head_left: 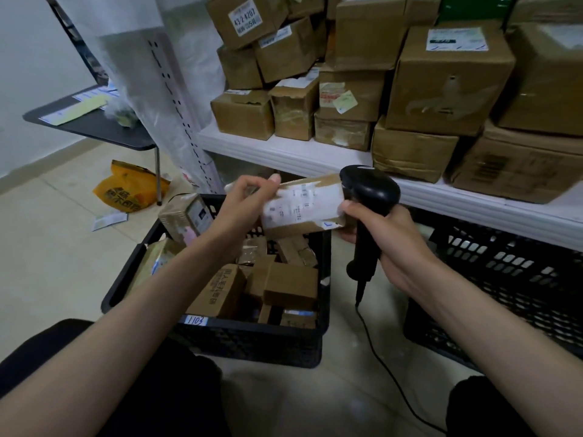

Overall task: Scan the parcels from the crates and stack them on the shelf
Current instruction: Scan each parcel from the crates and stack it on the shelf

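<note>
The parcel (303, 205), a small brown cardboard box with a white shipping label facing up, is being held in the air above the left black crate (220, 339), just in front of the edge of the white shelf (284, 152). The left hand (249, 197) is gripping it at its left end, fingers curled over the top edge and the thumb apparently underneath. The right hand (388, 244) is wrapping its fingers tightly round the handle of a black barcode scanner (367, 197), whose head is sitting right at the parcel's right end; a fingertip of that hand seems to be touching the box there too, though the contact is partly hidden.

Judging by how one hand is carrying it from a single end, the parcel is probably light. The cardboard looks stiff enough to keep its shape, but the taped edges look worn, so squeezing hard could dent it. The label and tape are likely smoother than bare card, so taking hold across the short end, clear of the barcode, is the safer choice. For stacking, gripping both short sides should be keeping it level among the larger boxes (441, 80) crowding the shelf.

More small parcels are lying in the left crate; a second crate (504, 279) is standing to the right under the shelf.
</note>
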